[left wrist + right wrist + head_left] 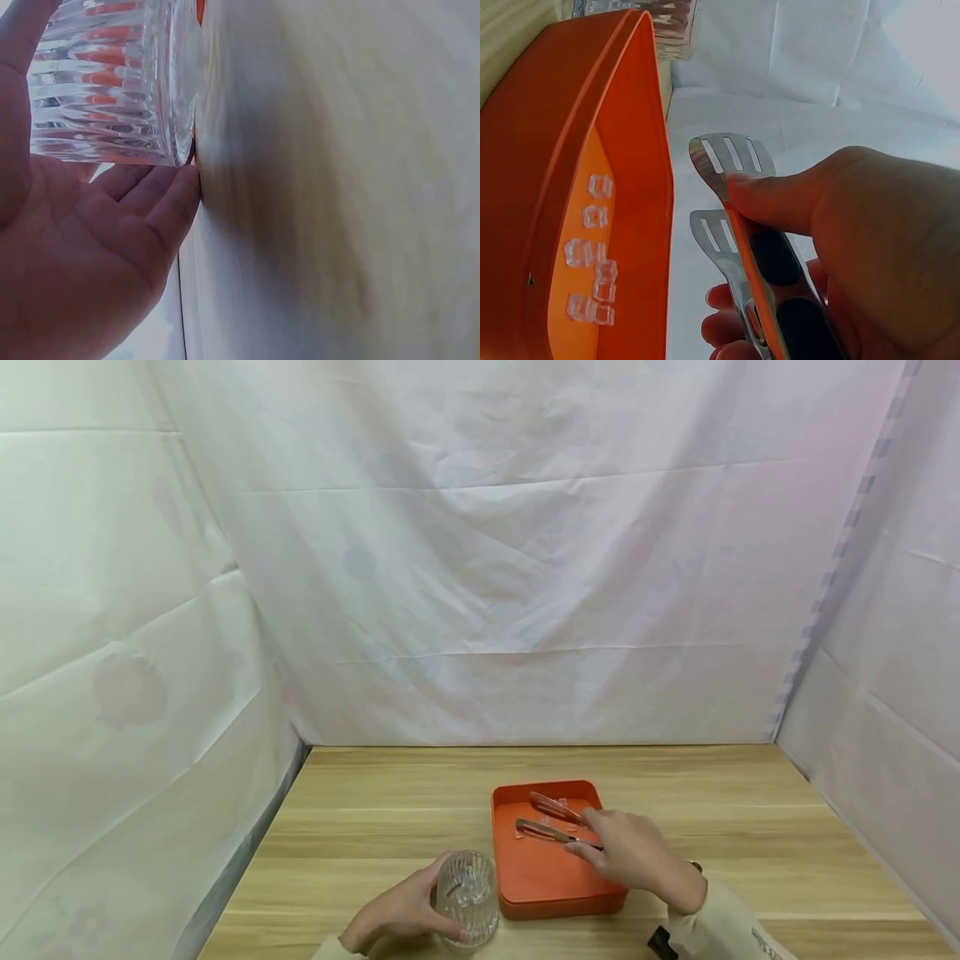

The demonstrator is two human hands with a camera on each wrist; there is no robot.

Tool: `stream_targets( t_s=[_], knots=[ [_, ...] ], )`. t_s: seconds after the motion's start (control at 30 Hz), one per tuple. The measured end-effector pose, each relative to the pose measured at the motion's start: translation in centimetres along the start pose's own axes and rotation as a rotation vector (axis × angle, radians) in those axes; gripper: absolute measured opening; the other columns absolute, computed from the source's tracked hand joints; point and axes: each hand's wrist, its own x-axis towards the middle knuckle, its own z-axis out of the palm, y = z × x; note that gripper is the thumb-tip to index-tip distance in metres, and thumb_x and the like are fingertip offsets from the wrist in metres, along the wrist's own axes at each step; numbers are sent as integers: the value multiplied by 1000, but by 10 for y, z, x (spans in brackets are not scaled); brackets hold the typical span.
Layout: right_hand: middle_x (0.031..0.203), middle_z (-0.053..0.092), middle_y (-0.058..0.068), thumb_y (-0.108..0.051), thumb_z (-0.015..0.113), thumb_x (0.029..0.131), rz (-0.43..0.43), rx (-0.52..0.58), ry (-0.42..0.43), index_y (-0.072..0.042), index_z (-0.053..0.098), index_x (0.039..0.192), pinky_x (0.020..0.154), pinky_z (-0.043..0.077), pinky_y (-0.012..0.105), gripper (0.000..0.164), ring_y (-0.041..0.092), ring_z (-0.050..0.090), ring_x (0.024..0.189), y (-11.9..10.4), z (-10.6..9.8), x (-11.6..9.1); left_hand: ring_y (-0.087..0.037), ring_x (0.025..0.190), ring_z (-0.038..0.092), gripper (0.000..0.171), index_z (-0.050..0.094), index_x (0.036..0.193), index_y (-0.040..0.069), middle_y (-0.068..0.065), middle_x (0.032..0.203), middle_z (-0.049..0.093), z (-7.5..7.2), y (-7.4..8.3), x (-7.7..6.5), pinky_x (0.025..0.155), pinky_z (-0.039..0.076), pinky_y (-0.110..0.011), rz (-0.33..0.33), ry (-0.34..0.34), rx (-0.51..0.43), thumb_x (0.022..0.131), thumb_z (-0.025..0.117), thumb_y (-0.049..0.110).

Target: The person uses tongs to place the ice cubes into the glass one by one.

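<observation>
A ribbed clear glass (471, 902) stands upright on the table, left of a red-orange tray (543, 881). My left hand (401, 903) holds the glass, thumb on the near side and fingers round the far side; in the left wrist view its fingertips are low by the glass base (176, 97). My right hand (633, 852) grips metal tongs (546, 831) above the tray. Their slotted heads (731, 154) are spread apart with nothing between them. Several small clear cubes (581, 253) lie on the tray floor. What the glass contains is hard to tell.
The light wood table (375, 793) carries the tray and glass. White sheets hang behind (487, 568) and at both sides. The tray's raised wall (634, 150) stands beside the tongs. A black object (662, 942) shows at my right sleeve.
</observation>
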Motion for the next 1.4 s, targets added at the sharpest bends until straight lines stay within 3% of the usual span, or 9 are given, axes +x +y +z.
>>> stream_targets(
  t_s=[0.13,0.23,0.4,0.53,0.67,0.83,1.03,1.2,1.4],
  knots=[
    [65,48,-9,-45,66,92,28,-15,-4,-16,60,97,46,35,28,29,6,43,53,3,0,2,-24,124,52,93,33,148,27,-4,137,53,2,4,0,102,45,-46,-5,12,-24,73,88,28],
    [63,45,-9,-44,67,92,37,-30,-2,-16,60,95,46,34,27,29,6,42,51,6,1,3,-31,124,51,96,32,149,23,-8,138,51,3,6,0,100,45,-54,-20,40,-36,72,89,26],
    [68,54,-6,-41,69,91,49,-52,-16,-13,62,97,48,37,29,30,8,46,54,8,3,7,-34,122,51,101,29,151,18,-13,140,48,8,6,0,97,46,-58,-17,94,-38,71,90,28],
    [79,63,-2,-41,71,89,53,-81,-47,-9,66,107,52,45,34,38,12,55,61,8,6,12,-34,120,53,102,29,151,21,-13,140,48,13,4,0,95,48,-55,0,147,-57,70,90,32],
    [79,63,-2,-42,71,89,65,-100,-94,-9,65,105,56,49,38,37,15,58,64,7,8,17,-34,121,53,98,31,149,25,-11,138,49,16,6,2,95,49,-53,33,176,-83,71,90,33],
    [73,57,-3,-42,71,89,104,-110,-153,-12,63,98,56,47,37,33,15,53,61,4,10,22,-33,121,53,90,37,146,18,-9,135,53,12,9,4,94,50,-47,54,157,-80,73,88,32],
    [62,46,-1,-42,70,90,110,-120,-167,-16,57,85,51,36,33,30,14,44,54,3,14,28,-30,120,52,87,39,145,20,-6,134,53,8,11,5,94,46,-47,36,131,-42,74,87,35],
    [61,45,0,-39,71,90,108,-131,-152,-14,59,86,51,37,35,28,16,45,55,4,15,30,-26,119,52,86,39,144,19,-4,133,53,6,10,7,93,45,-40,53,116,-16,74,87,37],
    [61,45,0,-36,72,89,97,-138,-154,-14,58,83,51,37,35,27,15,44,55,5,19,33,-27,115,55,86,38,143,18,-8,132,53,5,8,8,90,48,-36,71,95,-56,75,87,32]
  ],
)
